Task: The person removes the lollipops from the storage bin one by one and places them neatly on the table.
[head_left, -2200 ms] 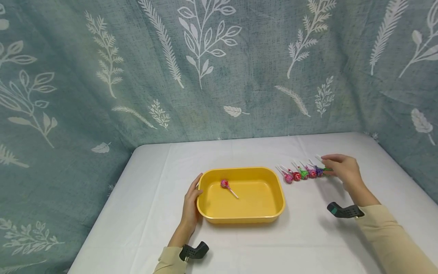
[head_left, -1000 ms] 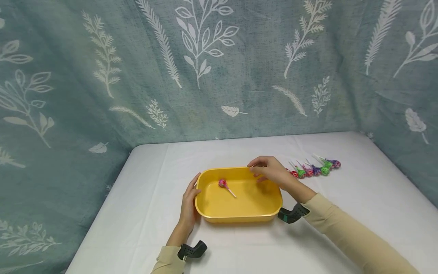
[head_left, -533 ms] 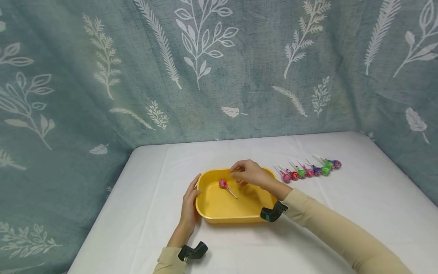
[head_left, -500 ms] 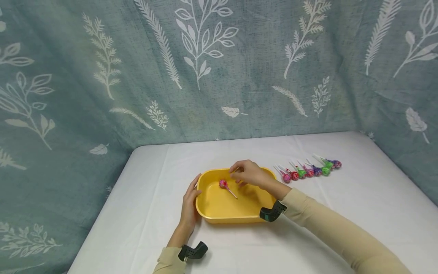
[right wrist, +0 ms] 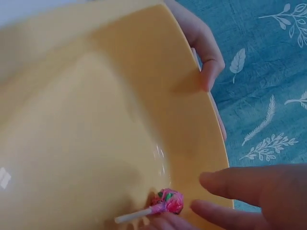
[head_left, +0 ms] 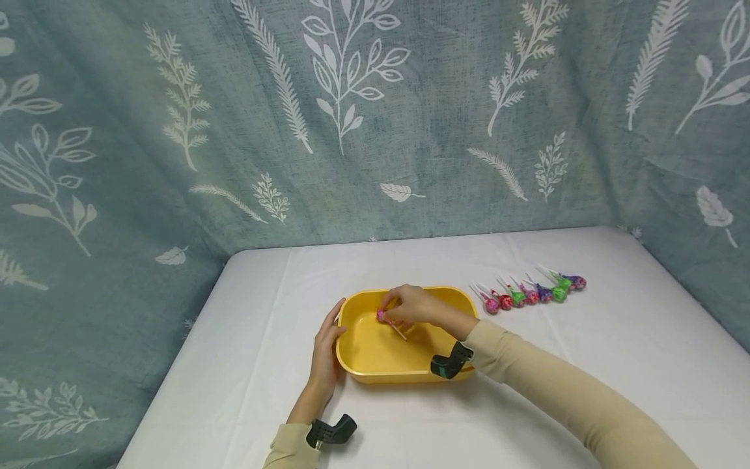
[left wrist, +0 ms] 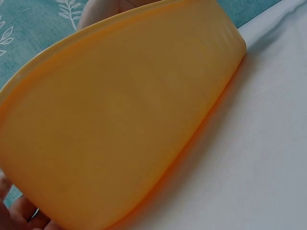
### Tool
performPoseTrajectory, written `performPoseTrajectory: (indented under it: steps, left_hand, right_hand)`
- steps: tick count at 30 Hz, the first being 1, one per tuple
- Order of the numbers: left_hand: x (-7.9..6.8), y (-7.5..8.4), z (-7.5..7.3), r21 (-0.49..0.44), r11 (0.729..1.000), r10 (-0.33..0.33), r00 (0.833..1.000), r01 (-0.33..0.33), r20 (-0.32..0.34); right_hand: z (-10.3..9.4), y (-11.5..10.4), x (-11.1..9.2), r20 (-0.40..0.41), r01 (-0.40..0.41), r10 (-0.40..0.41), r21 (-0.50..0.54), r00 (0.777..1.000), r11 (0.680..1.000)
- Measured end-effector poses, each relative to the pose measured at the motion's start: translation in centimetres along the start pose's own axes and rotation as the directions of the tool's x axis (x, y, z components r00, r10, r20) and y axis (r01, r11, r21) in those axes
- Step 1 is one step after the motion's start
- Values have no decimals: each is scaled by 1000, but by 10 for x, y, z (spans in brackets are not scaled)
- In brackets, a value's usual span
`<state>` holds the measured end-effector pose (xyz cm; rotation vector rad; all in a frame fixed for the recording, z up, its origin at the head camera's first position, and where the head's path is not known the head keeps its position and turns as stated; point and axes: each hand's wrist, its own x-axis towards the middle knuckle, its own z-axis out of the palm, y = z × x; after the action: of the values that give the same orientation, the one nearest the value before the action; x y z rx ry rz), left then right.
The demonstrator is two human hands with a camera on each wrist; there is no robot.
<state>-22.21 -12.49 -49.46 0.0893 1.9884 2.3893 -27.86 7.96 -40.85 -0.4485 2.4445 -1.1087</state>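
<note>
My left hand (head_left: 324, 355) grips the left end of a yellow plastic tray (head_left: 398, 377), its thumb over the rim and the other fingers along the outer wall. Inside the tray lies a pink-wrapped lollipop (right wrist: 168, 201) with a white stick, near the left end. Over it reaches my right hand (head_left: 413, 306), palm down. In the right wrist view its spread fingers (right wrist: 230, 182) come close around the candy head, some right beside the wrapper. The left wrist view shows mostly the tray's outer wall (left wrist: 120, 110), with fingers at its edges.
To the right of the tray, several lollipops (head_left: 518, 298) in pink, red, green and purple wrappers lie in a slanting row, sticks pointing away. A white cloth (head_left: 263, 312) covers the table. Behind it hangs a teal curtain (head_left: 433, 130) with white leaf prints.
My right hand has left the row of lollipops, moved left across the tray and lowered to the pink lollipop inside. My left hand has stayed on the tray's left end.
</note>
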Motion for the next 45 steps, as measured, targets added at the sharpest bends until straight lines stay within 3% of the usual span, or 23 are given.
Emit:
performPoseTrajectory:
  steps: [6,17,33,45]
  left_hand:
    - [1,-1,0,2,1000,-7,1000,7,11]
    - [0,0,0,1,1000,1,1000,-1,11]
    - [1,-1,-1,-17,1000,-8,1000,8,5]
    - [1,-1,-1,-4,1000,-6,1000,6,-7]
  right_hand:
    - [-1,1,2,59,-38,41,-56,997,998]
    - [3,-1,5,102,-12,26,-131,994,991]
    - [6,5,9,111,-57,76,-166,991,985]
    - [6,7,9,129,-3,27,-183,991,983]
